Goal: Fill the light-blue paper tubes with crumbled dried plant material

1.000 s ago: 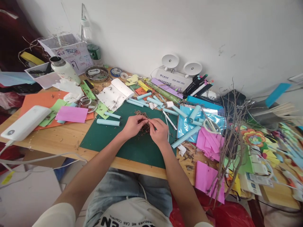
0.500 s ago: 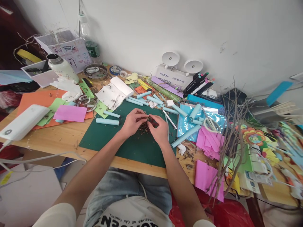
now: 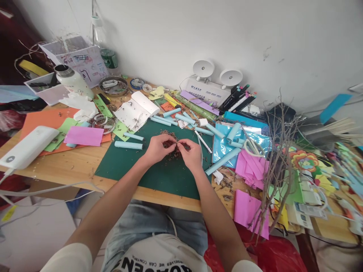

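Note:
My left hand (image 3: pixel 159 149) and my right hand (image 3: pixel 191 154) meet fingertip to fingertip above a dark green mat (image 3: pixel 167 181). Thumb and forefinger of each are pinched on small brown dried plant bits, mostly hidden by the fingers. Right under them lies a loose pile of dried plant bits (image 3: pixel 169 133), crumbled and spread over the mat. Two light blue paper tubes, one thick (image 3: pixel 129 145) and one thinner (image 3: pixel 134 136), lie left of my left hand. A thin white stick (image 3: pixel 203 142) rests to the right of my right hand.
More blue tubes (image 3: pixel 223 161) lie across a blue plastic packet (image 3: pixel 252 141) at right. Upright bare twigs (image 3: pixel 279 170) stand near pink paper (image 3: pixel 249 211). A white power bank (image 3: pixel 30 146), an open bottle (image 3: pixel 74 81) and a twin-lamp unit (image 3: pixel 208 90) surround the work.
Half a second ago my fingertips were raised slightly, with a brownish bit showing between them; now they are lower and closer together. The pile beneath shows more behind my hands.

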Demonstrator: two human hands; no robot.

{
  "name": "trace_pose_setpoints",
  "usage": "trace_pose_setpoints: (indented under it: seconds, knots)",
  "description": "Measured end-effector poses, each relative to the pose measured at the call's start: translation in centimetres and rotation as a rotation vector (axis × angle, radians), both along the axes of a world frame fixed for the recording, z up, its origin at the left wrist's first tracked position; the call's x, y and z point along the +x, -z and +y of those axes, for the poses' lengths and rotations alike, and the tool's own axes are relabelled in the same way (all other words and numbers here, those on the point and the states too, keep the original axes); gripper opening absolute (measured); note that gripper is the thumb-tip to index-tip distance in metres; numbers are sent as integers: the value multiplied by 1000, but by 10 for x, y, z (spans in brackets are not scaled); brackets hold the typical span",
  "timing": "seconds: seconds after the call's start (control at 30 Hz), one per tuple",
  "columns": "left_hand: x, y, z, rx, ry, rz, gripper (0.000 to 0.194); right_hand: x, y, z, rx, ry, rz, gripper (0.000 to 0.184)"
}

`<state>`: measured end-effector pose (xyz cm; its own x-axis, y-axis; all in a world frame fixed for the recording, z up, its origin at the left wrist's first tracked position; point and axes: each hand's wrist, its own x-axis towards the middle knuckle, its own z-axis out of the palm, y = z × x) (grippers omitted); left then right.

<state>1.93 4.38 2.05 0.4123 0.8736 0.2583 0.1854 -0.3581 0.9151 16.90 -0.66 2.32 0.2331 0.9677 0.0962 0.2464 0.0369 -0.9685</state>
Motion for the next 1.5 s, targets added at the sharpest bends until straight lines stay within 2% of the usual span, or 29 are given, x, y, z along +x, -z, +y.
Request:
trace_pose_setpoints:
  seconds: [0.2, 0.3, 0.43, 0.6, 0.8, 0.93, 1.1, 1.23, 1.37, 1.43, 1.5]
  knots:
    - [2, 2, 3, -132, -47, -122, 18, 3, 8, 6, -74, 74, 279, 18]
    - [2, 5, 4, -157, -22, -179, 23, 5, 4, 5, -23, 24, 175, 18]
    - [3, 9, 3, -87, -29, -120, 24, 3, -4, 1, 7, -18, 73, 25]
    - [4, 8, 1, -48, -23, -102, 22, 0, -3, 0, -63, 36, 134, 21]
    - [4, 1, -1, -68, -23, -88, 23, 3, 4, 4, -49, 67, 217, 20]
    - [4, 3, 0, -121, -41, -137, 27, 5, 6, 5, -39, 93, 231, 21]
    - [5, 4, 1, -162, 10, -215, 32, 5, 5, 5, -15, 55, 238, 20]
    - [5, 2, 1, -58, -10, -170, 26, 5, 1, 3, -22, 31, 158, 19]
    - [6, 3, -1, 55, -47, -43, 19, 5, -4, -1, 38, 27, -117, 18]
    - [8, 3, -3, 50, -61, -15, 19, 5, -4, -2, 65, 16, -184, 17]
    - [9, 3, -4, -42, -72, -61, 20, 5, -3, 0, 50, -9, -102, 17]
